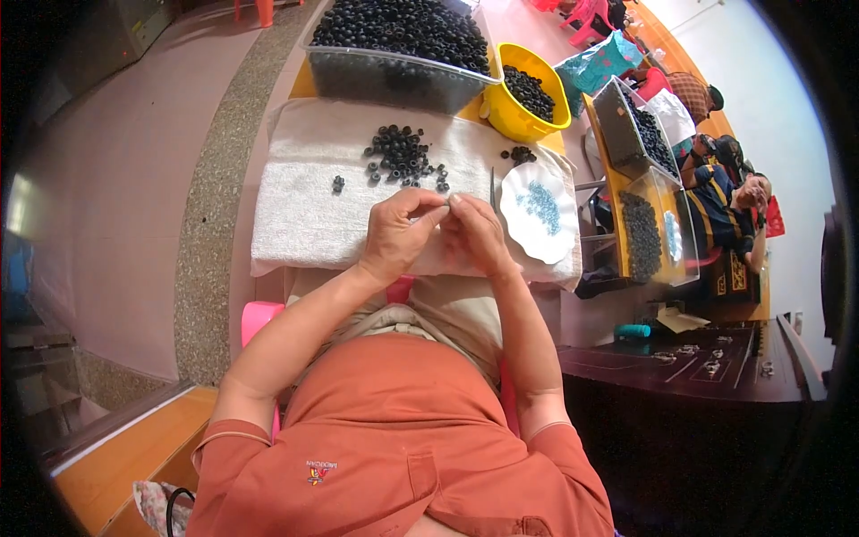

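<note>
The cloth (pixel 304 210) beneath the left hand (pixel 394 234) and the right hand (pixel 476 236) is white, the pieces (pixel 394 152) beyond the left hand black, the plate (pixel 548 251) right of the right hand white under pale-blue bits (pixel 542 208), the basin (pixel 514 123) beyond that hand bright yellow, and the shirt (pixel 385 385) behind both hands rust-orange with a multicoloured emblem (pixel 317 474).

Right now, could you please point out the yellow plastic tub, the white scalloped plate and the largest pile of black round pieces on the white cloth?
Yellow plastic tub (pixel 514 124): head view, near wall.
White scalloped plate (pixel 549 250): head view, bare near edge.
Largest pile of black round pieces (pixel 399 153): head view, middle.
</note>
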The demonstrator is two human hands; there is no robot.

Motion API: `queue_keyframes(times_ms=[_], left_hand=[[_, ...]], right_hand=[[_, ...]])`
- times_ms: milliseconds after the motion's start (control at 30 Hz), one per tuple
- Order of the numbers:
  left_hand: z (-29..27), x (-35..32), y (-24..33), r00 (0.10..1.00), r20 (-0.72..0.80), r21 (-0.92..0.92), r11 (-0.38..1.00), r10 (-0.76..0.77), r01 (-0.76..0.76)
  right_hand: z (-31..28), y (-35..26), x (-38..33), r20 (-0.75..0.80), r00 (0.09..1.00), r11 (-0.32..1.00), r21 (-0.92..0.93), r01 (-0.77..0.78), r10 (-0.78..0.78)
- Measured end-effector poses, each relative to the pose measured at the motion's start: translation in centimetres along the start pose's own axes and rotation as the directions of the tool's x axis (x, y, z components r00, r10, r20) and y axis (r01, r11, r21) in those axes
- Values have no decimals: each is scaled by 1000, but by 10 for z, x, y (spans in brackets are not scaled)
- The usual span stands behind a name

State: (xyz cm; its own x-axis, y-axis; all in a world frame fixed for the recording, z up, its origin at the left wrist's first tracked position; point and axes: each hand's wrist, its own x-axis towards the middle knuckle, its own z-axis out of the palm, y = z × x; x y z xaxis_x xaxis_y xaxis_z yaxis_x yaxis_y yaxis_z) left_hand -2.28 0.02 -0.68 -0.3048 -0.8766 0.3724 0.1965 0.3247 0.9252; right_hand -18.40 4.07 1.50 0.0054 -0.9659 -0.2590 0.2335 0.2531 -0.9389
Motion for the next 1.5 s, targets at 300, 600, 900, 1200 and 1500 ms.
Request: queue_keyframes(times_ms=[300,600,900,1200,1500], left_hand=[[-2,3,4,986,14,-103,981,-164,165],[-4,5,-3,957,17,-277,919,-288,281],[-1,5,1,950,71,-415,857,-305,307],[-3,6,-3,925,67,-449,816,-375,364],[-4,7,-4,924,87,-499,786,-373,365]], right_hand=[[10,1,-2,8,961,900,-348,261,-276],[3,1,1,80,922,806,-461,371,-379],[-7,13,7,-50,921,914,-152,376,-387],[-6,14,6,16,888,866,-215,452,-460],[-7,14,7,27,895,867,-238,438,-445]])
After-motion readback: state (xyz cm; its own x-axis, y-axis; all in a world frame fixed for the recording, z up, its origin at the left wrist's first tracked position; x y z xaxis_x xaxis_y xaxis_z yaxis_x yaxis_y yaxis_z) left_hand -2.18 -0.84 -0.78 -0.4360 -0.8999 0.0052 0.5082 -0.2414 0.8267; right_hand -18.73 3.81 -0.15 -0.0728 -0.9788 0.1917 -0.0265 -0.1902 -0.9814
